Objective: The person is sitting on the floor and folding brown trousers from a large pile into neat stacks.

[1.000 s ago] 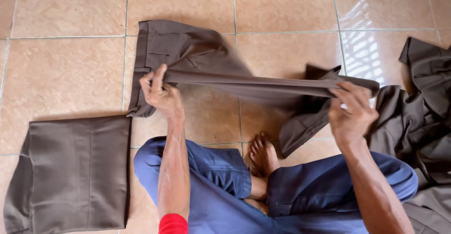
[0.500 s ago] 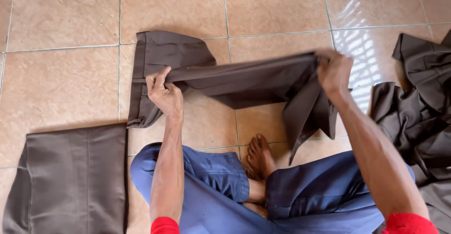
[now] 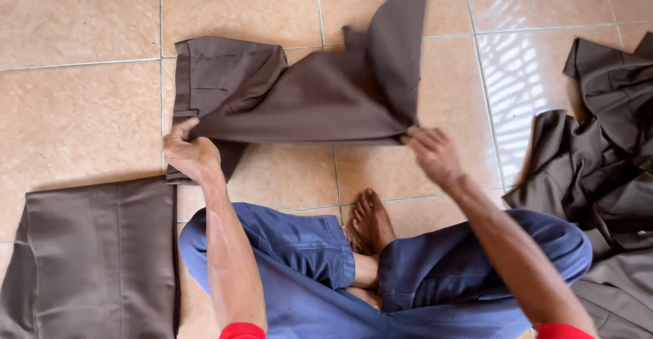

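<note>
Now brown trousers (image 3: 299, 101) doubled on floor (image 3: 81, 114): leg end swung up and leftward since half-second ago. Left hand (image 3: 190, 152) pinches waistband corner; right hand (image 3: 435, 154) grips fold edge. Fold underway.

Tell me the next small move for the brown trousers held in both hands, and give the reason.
Probably lay the raised leg end down over the waistband. The right hand holds the fold of the brown trousers, whose free end stands up in the air, while the left hand pins the waistband side to the tiled floor. A folded pair already lies flat nearby.
</note>
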